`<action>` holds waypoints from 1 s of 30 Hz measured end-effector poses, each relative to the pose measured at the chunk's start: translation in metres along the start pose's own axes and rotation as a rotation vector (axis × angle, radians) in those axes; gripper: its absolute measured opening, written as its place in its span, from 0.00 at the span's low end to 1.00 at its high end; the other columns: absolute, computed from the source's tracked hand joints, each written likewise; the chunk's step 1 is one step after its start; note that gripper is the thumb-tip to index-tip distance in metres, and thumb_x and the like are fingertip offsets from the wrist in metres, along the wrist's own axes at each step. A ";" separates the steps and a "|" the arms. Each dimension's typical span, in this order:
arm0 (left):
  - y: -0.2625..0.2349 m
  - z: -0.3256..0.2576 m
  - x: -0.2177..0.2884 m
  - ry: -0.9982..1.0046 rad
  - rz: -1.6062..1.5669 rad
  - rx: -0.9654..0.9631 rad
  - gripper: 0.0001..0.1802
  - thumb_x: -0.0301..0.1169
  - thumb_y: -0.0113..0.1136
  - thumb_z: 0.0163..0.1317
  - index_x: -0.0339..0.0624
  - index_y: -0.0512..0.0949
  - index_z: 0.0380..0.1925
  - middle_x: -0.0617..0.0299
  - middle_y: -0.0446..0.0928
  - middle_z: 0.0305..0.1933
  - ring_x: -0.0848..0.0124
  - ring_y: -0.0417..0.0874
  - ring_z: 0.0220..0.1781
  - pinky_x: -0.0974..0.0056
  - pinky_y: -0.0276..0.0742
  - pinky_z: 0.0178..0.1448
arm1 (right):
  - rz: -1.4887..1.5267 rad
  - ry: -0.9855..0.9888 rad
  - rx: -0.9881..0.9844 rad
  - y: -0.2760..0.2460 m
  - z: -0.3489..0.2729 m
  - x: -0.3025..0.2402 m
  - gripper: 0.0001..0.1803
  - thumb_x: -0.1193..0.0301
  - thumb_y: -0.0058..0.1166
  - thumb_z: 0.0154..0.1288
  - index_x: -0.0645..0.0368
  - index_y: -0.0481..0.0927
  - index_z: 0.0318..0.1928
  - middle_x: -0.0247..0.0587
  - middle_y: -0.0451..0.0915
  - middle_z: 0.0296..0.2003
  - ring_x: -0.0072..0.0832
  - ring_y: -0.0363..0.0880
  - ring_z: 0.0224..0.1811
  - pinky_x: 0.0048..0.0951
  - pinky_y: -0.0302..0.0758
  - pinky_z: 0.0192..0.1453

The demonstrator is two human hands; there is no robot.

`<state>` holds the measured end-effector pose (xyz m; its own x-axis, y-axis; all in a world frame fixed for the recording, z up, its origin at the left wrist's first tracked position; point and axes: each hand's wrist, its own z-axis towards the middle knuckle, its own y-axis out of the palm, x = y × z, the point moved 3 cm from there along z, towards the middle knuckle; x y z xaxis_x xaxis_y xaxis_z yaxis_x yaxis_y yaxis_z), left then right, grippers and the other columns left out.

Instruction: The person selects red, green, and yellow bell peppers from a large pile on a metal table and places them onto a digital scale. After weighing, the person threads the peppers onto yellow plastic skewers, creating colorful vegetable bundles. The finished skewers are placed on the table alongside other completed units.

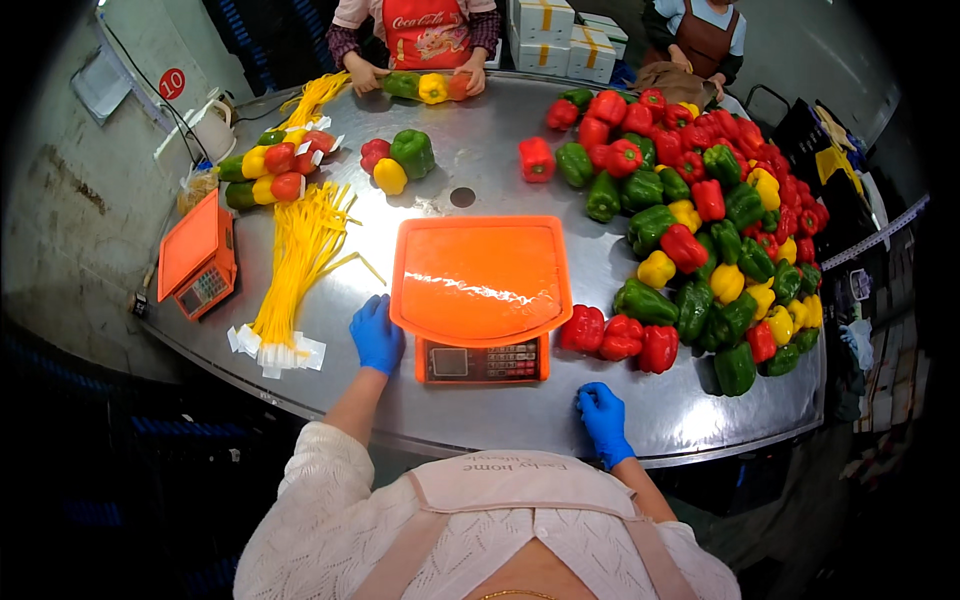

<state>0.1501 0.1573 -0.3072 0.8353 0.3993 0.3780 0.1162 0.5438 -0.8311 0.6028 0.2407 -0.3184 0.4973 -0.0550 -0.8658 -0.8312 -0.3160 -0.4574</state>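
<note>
Facing the scale (482, 270) at the clock's centre, peppers (708, 200) at two o'clock
Left hand (377, 336), eight o'clock, fingers extended; right hand (604, 422), between four and five, loosely curled, whether holding anything I cannot tell

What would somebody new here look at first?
Probably the bright orange, flat-topped scale in the middle, with a blue-gloved left hand at its left side. Then the big heap of glossy red, green and yellow bell peppers on the right. And on the left, a bundle of long, thin yellow strips.
</note>
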 end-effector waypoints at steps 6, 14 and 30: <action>0.001 0.000 -0.001 0.012 -0.004 0.038 0.21 0.34 0.58 0.57 0.44 0.79 0.52 0.49 0.77 0.53 0.48 0.74 0.53 0.50 0.68 0.58 | -0.009 0.023 0.006 0.000 -0.001 -0.003 0.06 0.70 0.56 0.64 0.59 0.82 0.39 0.42 0.83 0.25 0.28 0.82 0.26 0.29 0.77 0.34; 0.002 0.000 -0.001 0.013 0.006 0.011 0.21 0.32 0.56 0.58 0.43 0.77 0.53 0.51 0.75 0.56 0.50 0.73 0.56 0.49 0.66 0.59 | -0.007 0.008 0.011 0.000 -0.002 -0.003 0.06 0.71 0.55 0.65 0.58 0.82 0.40 0.39 0.82 0.25 0.25 0.80 0.26 0.26 0.76 0.33; 0.000 0.001 0.001 0.010 0.014 0.020 0.19 0.32 0.56 0.58 0.44 0.78 0.51 0.53 0.76 0.54 0.51 0.74 0.55 0.50 0.66 0.58 | -0.050 -0.036 0.013 0.000 0.000 -0.004 0.07 0.71 0.55 0.66 0.59 0.82 0.40 0.35 0.81 0.25 0.19 0.76 0.24 0.23 0.74 0.30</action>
<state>0.1508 0.1584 -0.3067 0.8422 0.3993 0.3623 0.0937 0.5534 -0.8277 0.6011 0.2406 -0.3147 0.5290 -0.0051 -0.8486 -0.8090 -0.3050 -0.5025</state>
